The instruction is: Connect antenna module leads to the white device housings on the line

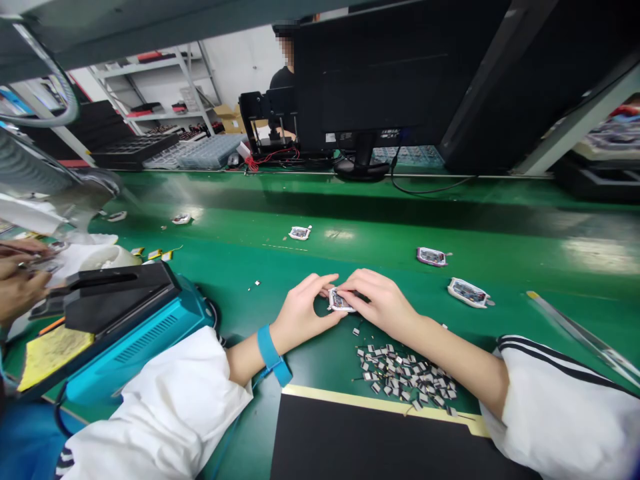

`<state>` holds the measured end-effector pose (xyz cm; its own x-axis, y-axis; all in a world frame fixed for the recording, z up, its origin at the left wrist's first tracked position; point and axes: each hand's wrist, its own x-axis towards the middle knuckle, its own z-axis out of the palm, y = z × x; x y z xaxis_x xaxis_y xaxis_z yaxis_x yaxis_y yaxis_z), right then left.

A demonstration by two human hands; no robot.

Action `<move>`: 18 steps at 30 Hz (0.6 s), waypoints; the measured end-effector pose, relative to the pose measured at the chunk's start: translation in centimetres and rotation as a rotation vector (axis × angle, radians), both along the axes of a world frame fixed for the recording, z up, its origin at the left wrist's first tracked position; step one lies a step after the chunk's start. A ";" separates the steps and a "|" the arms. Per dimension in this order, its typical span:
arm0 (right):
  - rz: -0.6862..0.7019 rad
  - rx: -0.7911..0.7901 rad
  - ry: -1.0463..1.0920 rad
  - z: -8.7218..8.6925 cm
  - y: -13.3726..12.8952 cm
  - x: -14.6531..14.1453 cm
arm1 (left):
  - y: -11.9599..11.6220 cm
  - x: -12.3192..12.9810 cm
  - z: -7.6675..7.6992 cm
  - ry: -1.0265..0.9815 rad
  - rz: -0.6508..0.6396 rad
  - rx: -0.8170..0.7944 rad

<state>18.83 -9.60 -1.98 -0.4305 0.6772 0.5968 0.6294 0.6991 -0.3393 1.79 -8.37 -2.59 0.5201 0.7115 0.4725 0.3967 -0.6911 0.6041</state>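
Note:
My left hand and my right hand meet over the green work mat, both pinching a small white-edged electronic module from opposite sides. My fingers hide part of it. A blue wrist strap circles my left wrist. Just below my right wrist lies a loose pile of tiny rectangular components. Similar white-edged modules rest on the mat farther out, one to the right of my right hand and another ahead of my hands.
A co-worker's hand works at the far left beside a teal-and-black machine. A black pad lies at the mat's near edge. A monitor stands ahead, with a person and shelving behind.

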 end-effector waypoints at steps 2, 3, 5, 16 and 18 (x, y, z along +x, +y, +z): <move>0.010 -0.059 0.108 -0.3 0.3 0.1 | 0.1 0.0 0.0 -0.016 -0.005 -0.040; 0.001 -0.092 0.140 -0.6 0.4 0.1 | 0.1 0.0 -0.1 -0.014 -0.003 -0.055; -0.035 -0.183 0.159 -1.0 0.6 0.0 | 0.2 0.0 -0.1 0.010 0.010 -0.078; -0.128 -0.302 0.069 -1.9 1.1 0.1 | 0.6 0.2 -0.5 0.101 0.046 -0.192; -0.103 -0.261 0.014 -1.9 1.1 0.2 | 0.7 0.2 -0.5 0.112 0.047 -0.184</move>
